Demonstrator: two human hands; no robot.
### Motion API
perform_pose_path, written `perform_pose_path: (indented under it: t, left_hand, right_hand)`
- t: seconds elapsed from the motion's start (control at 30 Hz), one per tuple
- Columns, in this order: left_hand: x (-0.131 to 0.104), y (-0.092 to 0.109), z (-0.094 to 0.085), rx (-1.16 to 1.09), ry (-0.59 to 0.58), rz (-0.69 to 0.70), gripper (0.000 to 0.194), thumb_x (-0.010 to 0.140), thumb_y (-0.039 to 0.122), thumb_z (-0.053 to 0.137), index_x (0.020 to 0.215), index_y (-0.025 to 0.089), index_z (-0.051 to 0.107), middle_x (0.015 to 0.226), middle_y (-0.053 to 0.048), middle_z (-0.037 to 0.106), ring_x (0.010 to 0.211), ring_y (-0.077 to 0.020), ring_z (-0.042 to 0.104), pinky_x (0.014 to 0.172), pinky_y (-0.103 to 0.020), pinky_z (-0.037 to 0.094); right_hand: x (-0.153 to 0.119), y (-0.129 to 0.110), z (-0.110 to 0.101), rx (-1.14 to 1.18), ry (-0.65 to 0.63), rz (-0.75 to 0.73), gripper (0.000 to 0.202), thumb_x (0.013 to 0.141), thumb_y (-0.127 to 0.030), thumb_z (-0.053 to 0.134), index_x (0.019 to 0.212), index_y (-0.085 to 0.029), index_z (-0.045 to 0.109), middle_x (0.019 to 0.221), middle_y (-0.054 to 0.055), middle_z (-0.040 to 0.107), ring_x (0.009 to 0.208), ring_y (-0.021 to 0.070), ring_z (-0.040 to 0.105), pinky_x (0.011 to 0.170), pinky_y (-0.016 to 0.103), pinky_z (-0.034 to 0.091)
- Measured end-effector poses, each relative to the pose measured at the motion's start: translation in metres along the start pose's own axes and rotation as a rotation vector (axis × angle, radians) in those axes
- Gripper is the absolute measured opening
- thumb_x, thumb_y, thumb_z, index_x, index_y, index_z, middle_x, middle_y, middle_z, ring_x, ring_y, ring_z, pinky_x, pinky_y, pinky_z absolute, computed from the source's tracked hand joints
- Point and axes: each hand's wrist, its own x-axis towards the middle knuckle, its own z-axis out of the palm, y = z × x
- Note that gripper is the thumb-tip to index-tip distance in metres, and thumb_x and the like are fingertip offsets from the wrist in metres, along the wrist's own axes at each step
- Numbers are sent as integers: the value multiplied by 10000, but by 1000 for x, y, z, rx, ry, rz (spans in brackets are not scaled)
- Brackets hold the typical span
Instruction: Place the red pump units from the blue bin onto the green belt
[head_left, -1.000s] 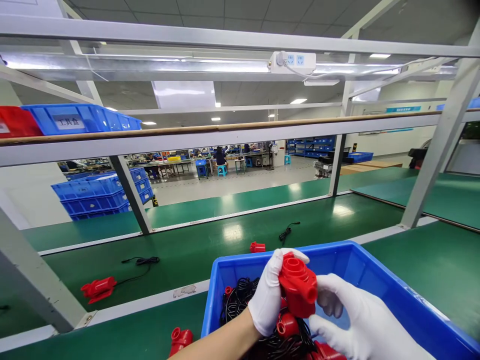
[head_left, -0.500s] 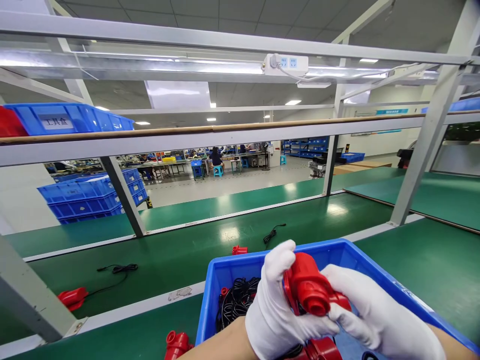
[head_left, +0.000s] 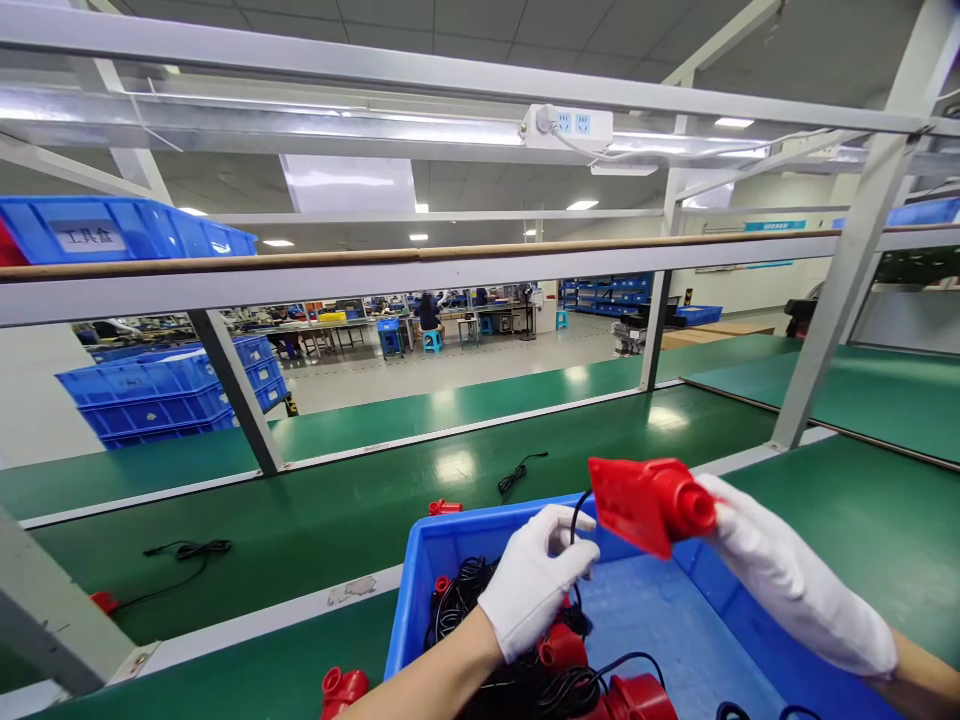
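Note:
Above the right part of a blue bin (head_left: 420,560), my gloved right hand (head_left: 787,575) grips a red plastic fitting (head_left: 652,500) with a flat flange and a round spout. A black cable (head_left: 576,525) runs from behind that fitting to my gloved left hand (head_left: 536,575). The left fingers are closed round the cable, over the bin's middle. Below lie a heap of coiled black cables (head_left: 461,595) and more red fittings (head_left: 637,697). The bin's blue floor (head_left: 660,620) shows on the right.
Red fittings lie outside the bin, one at the front left (head_left: 343,690) and one behind it (head_left: 445,507). Coiled cables (head_left: 191,550) rest on the green conveyor (head_left: 337,510). Metal posts (head_left: 840,310) and a shelf rail (head_left: 450,272) frame the bench. Stacked blue crates (head_left: 165,390) stand beyond.
My hands have moved apart. The left has let go of the red fitting and now holds its cable; the right has carried the fitting up and turned it, flange to the left.

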Motion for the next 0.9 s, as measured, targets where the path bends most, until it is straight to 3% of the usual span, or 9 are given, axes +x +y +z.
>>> perform_pose_path:
  t: [0.07,0.2,0.3,0.37,0.47,0.53,0.6,0.73,0.9]
  left_hand:
    - [3,0,-4,-52,-39,-84,203,844,348,594,931,168,627,673,14,586,663,-152,576,718,-310,452]
    - [7,0,-6,-238,-90,-59,332,848,468,601,801,140,627,625,-14,595,669,-159,582,789,-336,465]
    - [7,0,-5,-515,-78,-116,423,880,540,531,848,128,622,595,6,558,589,-141,571,778,-363,514]
    - [6,-1,-5,-610,-65,-183,457,879,577,511,897,132,612,576,36,512,458,-102,486,598,-316,538]
    - [6,-3,-8,-594,-82,-249,482,872,623,500,886,150,591,508,79,411,325,-44,243,297,-173,306]
    - [5,-4,-10,-568,-108,-302,486,871,644,483,823,168,566,443,105,311,312,-35,119,255,-147,144]
    - [3,-3,-11,-528,-140,-335,501,864,668,466,767,183,542,394,119,232,300,-39,89,252,-143,112]
    - [-1,-1,-6,-437,-163,-325,578,853,727,408,821,174,575,416,106,311,280,-44,153,251,-155,187]
    - [2,-15,2,-376,-166,-402,795,781,843,308,1014,132,577,631,-6,600,382,-115,517,397,-232,404]
  right_hand:
    - [7,-5,-5,214,144,48,387,973,-538,389,1017,-229,618,891,38,626,782,199,570,800,325,515]
    - [19,-8,-19,515,405,56,326,950,-534,456,1039,-261,610,730,1,563,647,163,517,594,257,503]
    - [25,-1,-26,600,482,85,288,931,-518,499,982,-249,589,692,-8,521,616,150,485,540,236,479]
    - [26,3,-27,618,480,122,302,920,-533,511,907,-235,556,664,-13,500,596,144,470,525,232,468]
    - [28,2,-24,570,462,172,354,908,-560,513,812,-220,490,625,-10,500,574,144,465,521,235,459]
    - [27,0,-21,509,447,192,383,908,-579,493,792,-215,473,609,2,520,569,153,475,525,247,460]
    - [26,0,-20,477,442,206,393,905,-591,484,792,-215,480,603,8,527,556,158,477,511,258,455]
    - [23,1,-23,512,421,184,359,902,-574,513,827,-223,512,616,-8,508,543,146,467,496,258,449]
    - [53,-15,-55,174,309,66,423,968,-553,396,1028,-177,580,690,27,607,575,140,527,533,248,448]
